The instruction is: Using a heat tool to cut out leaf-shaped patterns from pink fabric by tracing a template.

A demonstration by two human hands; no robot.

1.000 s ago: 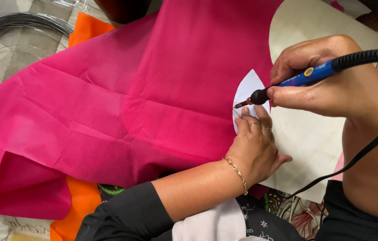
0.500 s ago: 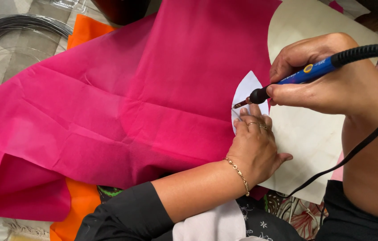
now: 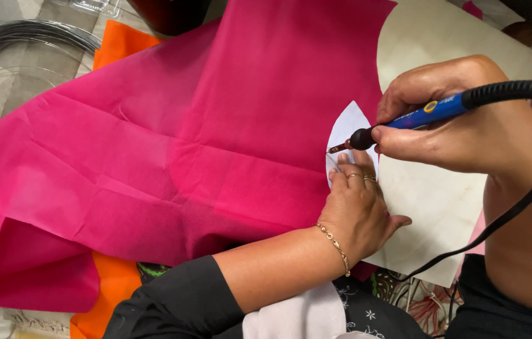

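**Tool tip at fabric edge, just above the holding hand**

R hand (image 3: 460,125) is closed round a blue-handled heat tool (image 3: 432,113), pen-style: thumb and fingers pinching the barrel near the front, black grip sticking out the back w/ a black cord (image 3: 529,194) looping down past the wrist. Tool's long axis runs almost level, tilted slightly down to the left; the tip (image 3: 335,149) sits left of the grip, on the curved edge where the pink fabric (image 3: 172,163) meets a white leaf-shaped template (image 3: 349,129).

L hand (image 3: 357,210) lies flat, palm down, fingers pressed together on the template and fabric edge, just below the tip; fingertips near it, can't tell if touching. So L hand is nearer the work point; R hand sits to the right of it.

Outward: a beige sheet (image 3: 448,44) under the template, orange fabric (image 3: 118,44) under the pink, coiled wire (image 3: 9,37) top left.
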